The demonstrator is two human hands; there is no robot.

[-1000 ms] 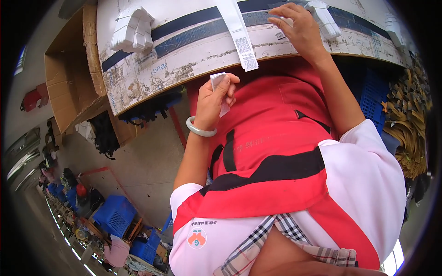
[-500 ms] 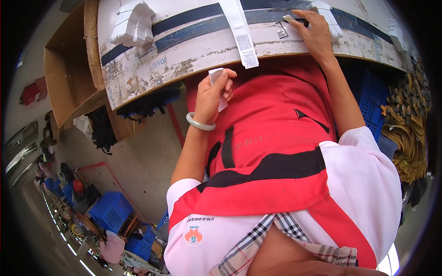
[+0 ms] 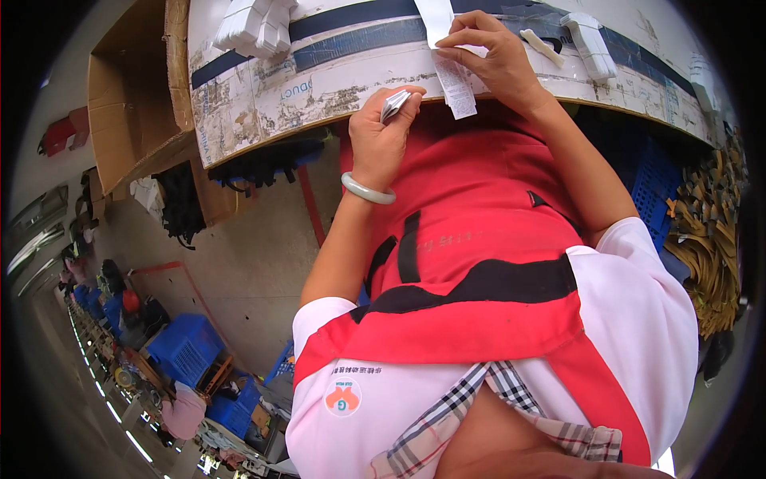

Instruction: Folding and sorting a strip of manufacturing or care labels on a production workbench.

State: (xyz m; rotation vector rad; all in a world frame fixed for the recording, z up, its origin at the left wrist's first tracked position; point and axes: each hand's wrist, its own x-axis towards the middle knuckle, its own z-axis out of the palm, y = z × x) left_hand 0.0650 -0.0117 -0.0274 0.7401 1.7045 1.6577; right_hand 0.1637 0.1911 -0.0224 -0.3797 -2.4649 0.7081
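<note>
My left hand (image 3: 381, 132) is closed around a small stack of folded white labels (image 3: 394, 104), just off the table's front edge. A long strip of white printed labels (image 3: 456, 86) runs across the table and hangs over that edge. Above it, my right hand (image 3: 501, 65) pinches the strip between thumb and fingertips, partly covering it. To the right of that hand lies a small narrow white piece (image 3: 542, 46) on the tabletop.
Bundles of white labels stand on the worn table (image 3: 327, 94): one bundle (image 3: 254, 28) to the left, another bundle (image 3: 590, 46) to the right. An open cardboard box (image 3: 132, 96) sits left of the table. A blue crate (image 3: 656, 188) and brown strips (image 3: 706, 239) are at the right.
My right hand has moved left from the small white piece to the label strip. The left hand has turned and come up slightly, still holding its labels. The strip's hanging end has shifted.
</note>
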